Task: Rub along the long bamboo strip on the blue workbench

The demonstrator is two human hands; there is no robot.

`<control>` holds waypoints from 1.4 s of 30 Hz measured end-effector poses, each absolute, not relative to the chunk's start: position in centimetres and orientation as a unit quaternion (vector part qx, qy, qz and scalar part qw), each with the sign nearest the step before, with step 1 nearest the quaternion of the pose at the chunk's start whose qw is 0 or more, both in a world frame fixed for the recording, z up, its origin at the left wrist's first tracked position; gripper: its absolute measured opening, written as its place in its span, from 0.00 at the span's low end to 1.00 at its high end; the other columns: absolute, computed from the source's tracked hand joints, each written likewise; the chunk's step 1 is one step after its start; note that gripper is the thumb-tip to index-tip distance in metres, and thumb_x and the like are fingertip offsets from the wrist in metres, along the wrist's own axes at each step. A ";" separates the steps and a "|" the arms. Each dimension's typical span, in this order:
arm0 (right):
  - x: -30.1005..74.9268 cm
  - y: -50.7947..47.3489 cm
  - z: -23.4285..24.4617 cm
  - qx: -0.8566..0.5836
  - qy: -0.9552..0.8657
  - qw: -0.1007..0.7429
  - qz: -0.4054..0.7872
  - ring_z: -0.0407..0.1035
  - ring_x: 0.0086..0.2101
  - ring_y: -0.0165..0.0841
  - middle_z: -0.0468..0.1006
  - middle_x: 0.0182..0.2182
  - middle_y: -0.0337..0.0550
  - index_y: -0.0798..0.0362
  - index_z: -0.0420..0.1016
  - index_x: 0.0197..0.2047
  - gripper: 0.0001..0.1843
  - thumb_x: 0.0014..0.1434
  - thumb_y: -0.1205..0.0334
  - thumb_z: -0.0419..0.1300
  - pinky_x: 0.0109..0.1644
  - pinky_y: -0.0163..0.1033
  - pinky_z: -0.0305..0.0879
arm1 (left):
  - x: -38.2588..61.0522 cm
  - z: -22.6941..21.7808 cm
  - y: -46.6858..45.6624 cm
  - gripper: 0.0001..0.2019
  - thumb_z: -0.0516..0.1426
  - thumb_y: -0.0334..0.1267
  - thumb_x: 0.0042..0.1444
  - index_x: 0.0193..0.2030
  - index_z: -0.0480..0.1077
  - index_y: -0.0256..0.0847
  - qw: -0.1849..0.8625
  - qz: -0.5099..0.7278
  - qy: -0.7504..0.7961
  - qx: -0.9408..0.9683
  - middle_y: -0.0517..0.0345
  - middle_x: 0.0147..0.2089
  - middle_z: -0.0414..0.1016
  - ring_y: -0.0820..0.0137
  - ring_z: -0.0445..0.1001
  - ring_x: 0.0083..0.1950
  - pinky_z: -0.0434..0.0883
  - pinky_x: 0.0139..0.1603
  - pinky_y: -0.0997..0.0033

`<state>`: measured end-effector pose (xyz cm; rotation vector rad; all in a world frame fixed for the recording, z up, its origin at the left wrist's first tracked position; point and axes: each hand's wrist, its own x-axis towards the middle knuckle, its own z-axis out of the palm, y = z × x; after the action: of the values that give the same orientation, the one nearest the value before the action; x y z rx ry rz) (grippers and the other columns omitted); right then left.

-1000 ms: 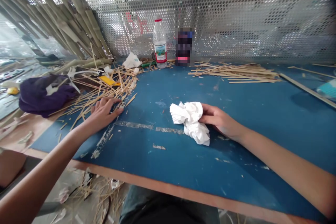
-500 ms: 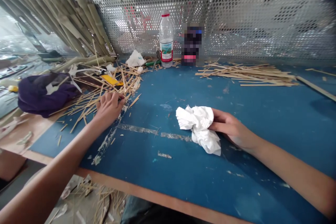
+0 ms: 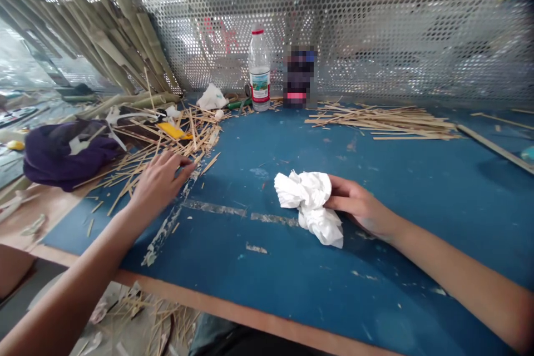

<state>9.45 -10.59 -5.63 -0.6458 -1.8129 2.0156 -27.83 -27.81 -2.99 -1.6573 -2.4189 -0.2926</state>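
Observation:
My right hand (image 3: 359,207) rests on the blue tabletop (image 3: 292,267) with its fingers closed on a crumpled white tissue (image 3: 309,204). My left hand (image 3: 158,181) lies at the edge of a loose heap of thin bamboo slivers (image 3: 167,147). Its fingers are stretched out flat over the slivers and the table, holding nothing. The two hands are well apart, with a worn strip of old tape (image 3: 233,212) between them.
A plastic water bottle (image 3: 259,75) and a dark can (image 3: 298,79) stand at the back against a perforated metal screen. Another pile of slivers (image 3: 384,120) lies back right. A purple cloth (image 3: 58,153) sits far left, with bamboo slats (image 3: 104,33) leaning behind it.
My left hand was curled among the slivers half a second ago and now lies flat with fingers extended. My right hand has stayed on the tissue. The view has shifted slightly.

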 end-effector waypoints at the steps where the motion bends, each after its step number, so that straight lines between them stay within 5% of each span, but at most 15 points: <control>1: 9.4 -10.7 -5.6 -0.231 -0.645 0.174 0.708 0.76 0.41 0.41 0.82 0.44 0.46 0.49 0.77 0.54 0.24 0.54 0.54 0.67 0.45 0.43 0.70 | -28.0 -3.5 -27.5 0.22 0.45 0.57 0.66 0.50 0.68 0.42 0.107 -0.069 -0.815 -0.565 0.49 0.51 0.70 0.56 0.66 0.56 0.61 0.58 0.58; 5: 9.5 -11.0 -5.6 -0.237 -0.664 0.169 0.688 0.76 0.41 0.41 0.81 0.46 0.47 0.50 0.76 0.55 0.24 0.55 0.53 0.66 0.44 0.43 0.71 | -28.2 -4.8 -25.1 0.29 0.45 0.58 0.65 0.61 0.61 0.36 0.144 -0.004 -0.822 -0.551 0.39 0.61 0.63 0.48 0.61 0.61 0.57 0.61 0.51; 13: 9.6 -11.0 -5.8 -0.237 -0.672 0.163 0.682 0.76 0.40 0.40 0.81 0.46 0.45 0.49 0.76 0.55 0.23 0.57 0.54 0.65 0.41 0.41 0.71 | -26.9 -4.6 -20.8 0.32 0.39 0.57 0.67 0.55 0.63 0.25 0.231 0.037 -0.798 -0.556 0.27 0.55 0.66 0.43 0.63 0.57 0.58 0.53 0.49; 19: 9.5 -10.9 -5.4 -0.229 -0.687 0.159 0.671 0.75 0.41 0.40 0.81 0.46 0.45 0.50 0.75 0.55 0.23 0.56 0.54 0.65 0.42 0.41 0.70 | -26.8 -2.3 -18.1 0.22 0.40 0.47 0.70 0.51 0.66 0.31 0.234 -0.003 -0.792 -0.563 0.38 0.53 0.70 0.54 0.65 0.55 0.59 0.52 0.58; 25: 9.5 -10.8 -5.6 -0.221 -0.685 0.163 0.675 0.75 0.42 0.40 0.81 0.47 0.44 0.50 0.76 0.53 0.21 0.56 0.55 0.66 0.44 0.42 0.69 | -29.2 1.7 -22.3 0.29 0.37 0.58 0.68 0.43 0.72 0.43 0.170 -0.048 -0.838 -0.515 0.57 0.29 0.70 0.64 0.67 0.30 0.58 0.32 0.68; 27: 9.5 -10.8 -5.6 -0.220 -0.683 0.162 0.677 0.75 0.42 0.40 0.81 0.47 0.44 0.49 0.77 0.53 0.21 0.56 0.55 0.66 0.44 0.42 0.69 | -30.1 1.4 -24.4 0.28 0.40 0.60 0.66 0.41 0.74 0.45 0.089 -0.032 -0.826 -0.555 0.57 0.30 0.72 0.64 0.69 0.32 0.62 0.35 0.68; 30: 9.4 -10.9 -5.5 -0.218 -0.678 0.162 0.683 0.75 0.42 0.39 0.80 0.48 0.45 0.50 0.76 0.53 0.21 0.57 0.55 0.65 0.44 0.42 0.69 | -30.5 -0.4 -26.6 0.24 0.44 0.55 0.66 0.52 0.74 0.45 0.004 -0.024 -0.739 -0.674 0.53 0.46 0.74 0.64 0.72 0.46 0.65 0.51 0.66; 34: 9.4 -10.8 -5.5 -0.216 -0.676 0.159 0.687 0.75 0.41 0.38 0.80 0.48 0.45 0.50 0.76 0.53 0.21 0.57 0.56 0.66 0.44 0.41 0.69 | -29.9 -2.2 -26.9 0.25 0.47 0.53 0.66 0.64 0.65 0.48 0.044 -0.025 -0.731 -0.681 0.50 0.60 0.66 0.59 0.66 0.58 0.60 0.62 0.60; 42: 9.3 -10.5 -5.7 -0.195 -0.687 0.158 0.682 0.74 0.44 0.40 0.80 0.48 0.46 0.52 0.75 0.54 0.22 0.57 0.56 0.65 0.47 0.43 0.68 | -29.5 -2.6 -25.1 0.17 0.45 0.47 0.66 0.44 0.71 0.41 0.038 -0.027 -0.717 -0.695 0.49 0.45 0.71 0.61 0.68 0.48 0.63 0.55 0.62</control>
<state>9.30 -10.54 -5.69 -0.5566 -1.9654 1.9517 -29.47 -25.13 -2.55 -2.1317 -2.2005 -0.0829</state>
